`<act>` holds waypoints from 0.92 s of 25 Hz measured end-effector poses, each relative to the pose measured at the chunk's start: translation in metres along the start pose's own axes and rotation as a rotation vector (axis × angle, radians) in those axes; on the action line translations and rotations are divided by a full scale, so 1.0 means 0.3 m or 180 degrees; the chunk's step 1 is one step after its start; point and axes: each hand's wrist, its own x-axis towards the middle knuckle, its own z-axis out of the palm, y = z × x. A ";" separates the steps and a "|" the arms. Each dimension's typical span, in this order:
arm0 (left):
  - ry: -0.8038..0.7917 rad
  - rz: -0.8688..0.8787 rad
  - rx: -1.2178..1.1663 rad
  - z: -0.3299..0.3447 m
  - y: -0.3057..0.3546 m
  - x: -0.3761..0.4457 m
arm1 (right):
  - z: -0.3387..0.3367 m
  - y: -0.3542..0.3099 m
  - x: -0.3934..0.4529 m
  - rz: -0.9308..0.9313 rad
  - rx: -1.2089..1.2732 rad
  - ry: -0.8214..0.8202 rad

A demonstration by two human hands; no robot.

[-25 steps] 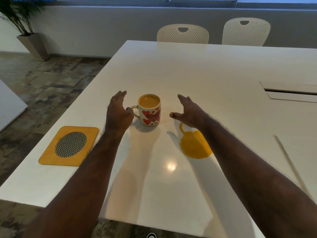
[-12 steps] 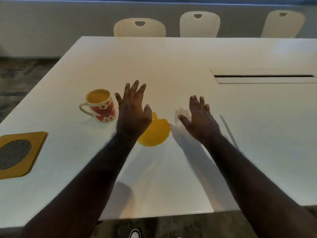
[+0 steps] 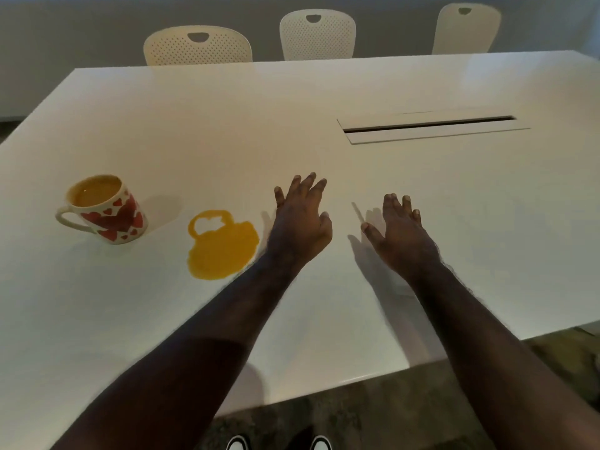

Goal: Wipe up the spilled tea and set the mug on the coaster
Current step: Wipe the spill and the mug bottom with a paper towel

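White table [image 3: 324, 151] surface fills most of the view, its near edge at 6 o'clock with two shoe tips [image 3: 279, 443] on the mottled floor [image 3: 373, 410] just below it. Both bare forearms reach up from the bottom. The left hand [image 3: 300, 222] hovers near centre with fingers spread and straight, holding nothing; the right hand [image 3: 401, 232] sits just beside it at 3 o'clock, fingers likewise loose and extended, empty. Whether either palm touches the table cannot be told. At 9 o'clock of the left hand lies the spilled tea [image 3: 222, 251], an orange puddle close to the wrist. Further toward 9 o'clock stands the mug [image 3: 107, 211], white with red hearts, upright, full of tea, handle pointing left, apart from the puddle. At 1 o'clock a long cable slot [image 3: 431, 126] is set in the tabletop. Beyond the far edge, at 12 o'clock, stand three cream perforated chairs [image 3: 316, 37] against a grey wall [image 3: 81, 34].
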 end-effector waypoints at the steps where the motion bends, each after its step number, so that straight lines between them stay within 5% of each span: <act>1: -0.0070 0.0013 -0.0001 0.033 0.017 0.005 | -0.003 0.027 -0.006 0.0043 -0.0002 0.0006; 12: -0.0602 -0.0213 -0.0075 0.256 0.096 0.065 | 0.002 0.182 -0.043 0.0575 -0.0158 -0.0094; 23: -0.0810 -0.0176 -0.0295 0.250 0.184 0.091 | -0.019 0.151 -0.035 0.0687 0.0252 -0.0206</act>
